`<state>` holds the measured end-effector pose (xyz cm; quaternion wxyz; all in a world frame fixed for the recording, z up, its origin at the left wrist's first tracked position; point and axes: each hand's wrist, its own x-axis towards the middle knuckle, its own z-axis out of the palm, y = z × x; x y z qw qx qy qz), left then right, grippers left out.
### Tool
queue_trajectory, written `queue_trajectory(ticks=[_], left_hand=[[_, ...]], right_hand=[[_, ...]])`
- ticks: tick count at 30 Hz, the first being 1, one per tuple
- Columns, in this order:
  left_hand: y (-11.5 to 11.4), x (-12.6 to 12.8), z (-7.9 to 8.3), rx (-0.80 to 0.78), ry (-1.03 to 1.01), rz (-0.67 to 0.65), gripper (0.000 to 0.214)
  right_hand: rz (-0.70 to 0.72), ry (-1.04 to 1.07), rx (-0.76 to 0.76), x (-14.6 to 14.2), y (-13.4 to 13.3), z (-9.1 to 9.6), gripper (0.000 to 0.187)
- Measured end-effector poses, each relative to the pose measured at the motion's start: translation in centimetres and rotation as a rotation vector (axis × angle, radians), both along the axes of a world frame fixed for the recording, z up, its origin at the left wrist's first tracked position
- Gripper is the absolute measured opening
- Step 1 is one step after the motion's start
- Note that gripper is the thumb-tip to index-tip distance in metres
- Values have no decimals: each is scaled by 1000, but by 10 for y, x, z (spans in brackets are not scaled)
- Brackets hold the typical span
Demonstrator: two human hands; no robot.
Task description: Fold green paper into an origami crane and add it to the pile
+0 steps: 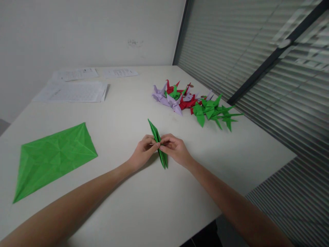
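Note:
A narrow piece of folded green origami paper [154, 131] is held between my two hands above the white table. My left hand [145, 148] pinches it near its middle from the left. From the right, my right hand [174, 147] pinches it at the same height, with thumb and fingers closed. One pointed end of the paper tilts up and away from me; the lower end shows two separate points toward me. The fingertips hide its middle. To the left lies a flat green sheet [58, 156] with many crease lines.
A pile of folded paper cranes in green [209, 108], red [189, 103] and lilac [161, 96] sits at the right rear of the white table [128, 206]. Printed papers [79, 92] lie at the back left. Window blinds [231, 44] border the right side.

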<state>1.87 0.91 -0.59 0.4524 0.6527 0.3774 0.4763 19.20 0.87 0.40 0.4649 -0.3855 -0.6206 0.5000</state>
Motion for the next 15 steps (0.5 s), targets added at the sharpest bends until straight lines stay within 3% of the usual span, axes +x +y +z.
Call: queue_trajectory(ticks=[15], left_hand=[[-2, 3, 6, -134, -190, -11, 48]], right_hand=[[28, 47, -47, 4, 0, 2, 21]])
